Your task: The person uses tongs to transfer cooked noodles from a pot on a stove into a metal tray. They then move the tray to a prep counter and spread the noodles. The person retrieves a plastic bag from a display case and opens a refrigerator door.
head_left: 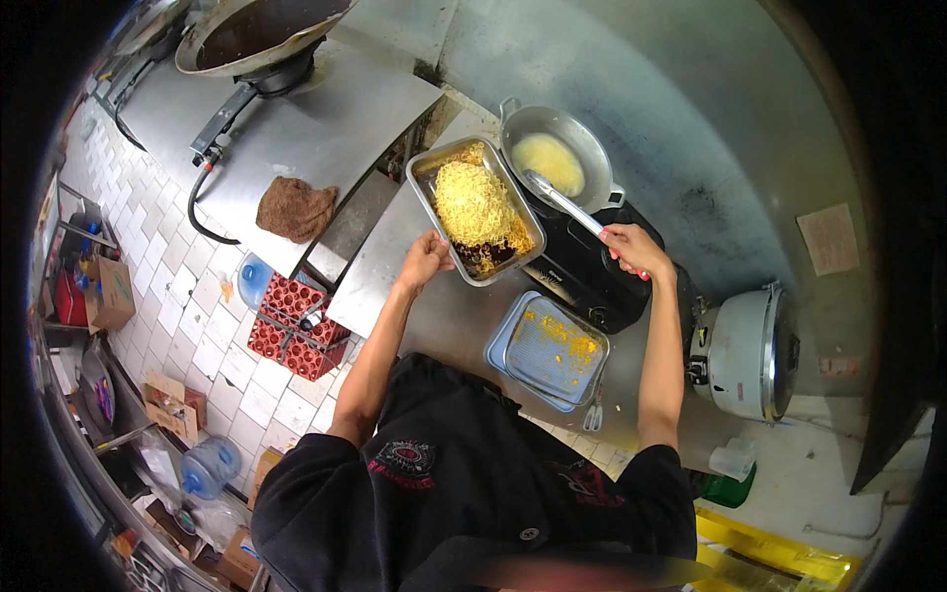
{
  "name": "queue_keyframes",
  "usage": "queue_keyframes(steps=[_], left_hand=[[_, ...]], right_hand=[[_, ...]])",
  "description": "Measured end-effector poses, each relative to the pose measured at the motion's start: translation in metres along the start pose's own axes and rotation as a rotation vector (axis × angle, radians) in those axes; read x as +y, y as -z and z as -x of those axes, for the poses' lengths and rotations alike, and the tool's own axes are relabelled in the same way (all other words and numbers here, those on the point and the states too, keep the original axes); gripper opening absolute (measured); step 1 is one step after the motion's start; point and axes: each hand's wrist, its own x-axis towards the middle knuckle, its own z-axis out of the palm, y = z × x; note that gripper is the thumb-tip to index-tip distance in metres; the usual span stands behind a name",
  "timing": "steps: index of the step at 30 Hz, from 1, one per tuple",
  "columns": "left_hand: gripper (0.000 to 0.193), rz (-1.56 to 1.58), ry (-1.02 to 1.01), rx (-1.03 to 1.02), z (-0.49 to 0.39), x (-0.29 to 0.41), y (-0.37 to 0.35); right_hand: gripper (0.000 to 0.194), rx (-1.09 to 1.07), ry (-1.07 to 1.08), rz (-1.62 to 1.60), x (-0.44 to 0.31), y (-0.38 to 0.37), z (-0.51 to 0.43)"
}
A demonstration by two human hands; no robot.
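My left hand (pixel 428 260) grips the near left edge of a rectangular stainless-steel tray (pixel 482 280). A pale yellow mound of noodles (pixel 473 203) lies in it, over dark sauce and browner noodles around the sides. In my right hand (pixel 635 250) are metal tongs (pixel 581 214) with red grips. Their head reaches into a two-handled aluminium wok (pixel 601 177), at the edge of the cloudy yellowish liquid (pixel 547 159). The wok stands on a black gas stove (pixel 592 285), and the tray sits close against its left side.
Blue trays (pixel 544 348) with yellow scraps lie before me, beside a second pair of tongs (pixel 593 416). A large lidded pot (pixel 740 355) is at right. To the left are a brown cloth (pixel 296 209), a wok of dark liquid (pixel 259 33) and stacked red egg trays (pixel 296 325).
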Motion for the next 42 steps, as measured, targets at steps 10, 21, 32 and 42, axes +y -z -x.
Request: queue_keyframes(steps=[10, 21, 32, 42], left_hand=[[0.012, -0.010, 0.017, 0.002, 0.002, 0.005, -0.002], [0.014, -0.010, 0.020, -0.011, -0.001, -0.001, 0.001], [0.011, 0.032, 0.020, -0.007, 0.004, 0.005, -0.002], [0.024, -0.080, -0.008, 0.158, 0.002, -0.007, -0.012]], right_hand=[[0.030, -0.030, 0.019, -0.083, 0.002, -0.004, 0.000], [0.030, -0.053, 0.064, -0.279, 0.000, -0.007, 0.010], [0.044, 0.063, 0.308, 0.209, -0.049, -0.026, 0.048], [0.051, 0.139, 0.241, -0.304, 0.018, -0.075, 0.057]])
